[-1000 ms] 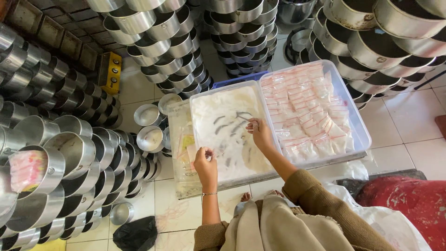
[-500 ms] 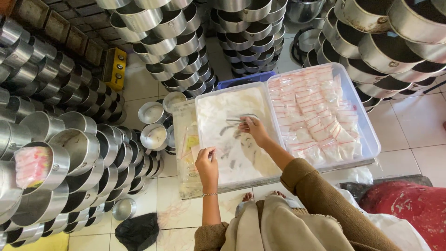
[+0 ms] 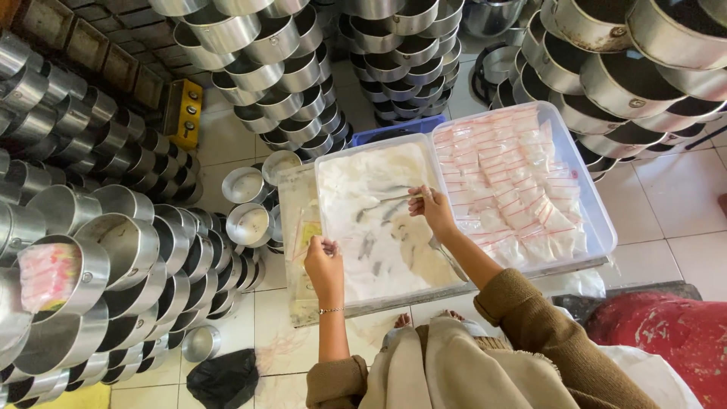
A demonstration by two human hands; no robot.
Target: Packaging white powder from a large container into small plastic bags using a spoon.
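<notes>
Head view looks straight down on you, and your right hand [image 3: 433, 212] sits over the upper middle of the tray of white powder [image 3: 379, 220], fingers pinched on a thin metal spoon [image 3: 386, 203] whose bowl points left across the powder. Half a second ago that hand was at much the same spot, with the spoon angled a little differently; a second ago it lay lower on the powder, so it has crept toward the far edge. Your left hand [image 3: 324, 254] hangs at the tray's left rim, fingertips pressed together on a small clear plastic bag [image 3: 309, 235] held over the clear plastic sheet beside the tray. That hand has barely shifted across the 3 moments.

Just right of the powder tray, touching it, stands the clear bin [image 3: 598, 220] packed with small filled bags [image 3: 515, 182] sealed with red strips; its contents look unchanged. Both containers rest on the tiled floor [image 3: 666, 197]. 3 small round tins [image 3: 246, 185] sit just left of the plastic sheet. Stacks of round metal baking pans [image 3: 113, 250] ring the work area on all sides. A red cloth [image 3: 666, 333] lies at your right.
</notes>
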